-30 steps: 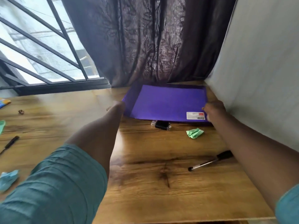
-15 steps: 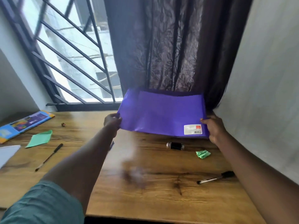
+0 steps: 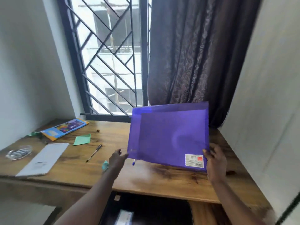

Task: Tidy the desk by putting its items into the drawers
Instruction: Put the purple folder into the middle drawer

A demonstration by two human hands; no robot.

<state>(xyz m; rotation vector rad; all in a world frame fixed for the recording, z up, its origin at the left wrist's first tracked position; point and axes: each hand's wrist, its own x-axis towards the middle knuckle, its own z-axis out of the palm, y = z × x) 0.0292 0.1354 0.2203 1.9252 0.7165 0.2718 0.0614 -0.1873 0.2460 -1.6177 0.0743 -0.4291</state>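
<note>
Folder (image 3: pixel 168 135), pinched at its lower corners by your left hand (image 3: pixel 117 159) and right hand (image 3: pixel 215 161), looks light, floppy and slick: a two-handed edge grip suits it.

Folder (image 3: pixel 168 135): translucent purple; sticker (image 3: pixel 194 160) white, red patch, black barcode;
Counter (image 3: pixel 162 177): brown wood grain;
Curtain (image 3: pixel 194 54): dark brown, leafy pattern;
Paper slip (image 3: pixel 82 139): green;
Book (image 3: pixel 65 129): blue, orange-edged;
Window grille (image 3: pixel 144 62): black, diagonal bars
</note>
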